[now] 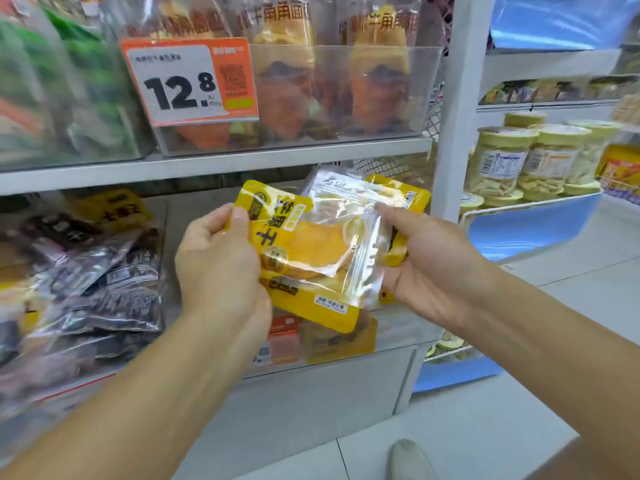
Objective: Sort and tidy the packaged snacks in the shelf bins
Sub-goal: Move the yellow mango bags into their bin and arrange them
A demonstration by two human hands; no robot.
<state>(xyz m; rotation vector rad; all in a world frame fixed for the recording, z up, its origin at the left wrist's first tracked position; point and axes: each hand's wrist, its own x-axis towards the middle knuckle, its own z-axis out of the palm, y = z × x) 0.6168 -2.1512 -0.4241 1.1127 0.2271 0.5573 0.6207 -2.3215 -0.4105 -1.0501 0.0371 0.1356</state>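
In front of the lower shelf I hold yellow dried-mango packets. My left hand (221, 261) grips the front packet (304, 251) by its left edge, thumb on the yellow top corner. My right hand (433, 261) grips a second packet (377, 199) behind it, its clear, silvery back toward me, thumb on its face. The two packets overlap. Another yellow packet (341, 337) lies below them in the clear lower bin (398, 327).
Dark purple snack packs (104, 282) fill the bin at left. Above, a clear bin (429, 91) of orange bread packs carries an orange 12.8 price tag (188, 81). Jars with yellow lids (530, 161) stand on the right-hand rack beyond the white upright (453, 133). A shoe (408, 459) is on the floor.
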